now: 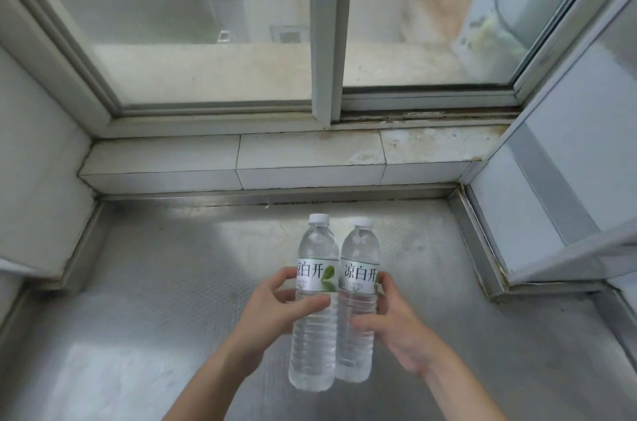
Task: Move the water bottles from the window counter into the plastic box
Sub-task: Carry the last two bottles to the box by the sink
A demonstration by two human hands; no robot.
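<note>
Two clear water bottles with white caps and white labels stand side by side, touching, over the steel window counter (155, 300). My left hand (272, 310) wraps around the middle of the left bottle (315, 344), thumb across its front. My right hand (396, 324) grips the right bottle (358, 248) from its right side. Both bottles are upright; I cannot tell whether their bases rest on the counter or hang just above it. The plastic box is not in view.
A tiled ledge (275, 158) runs behind the counter under a sliding window (327, 31). A white wall (38, 158) closes the left side. An open window frame (558, 186) juts in on the right.
</note>
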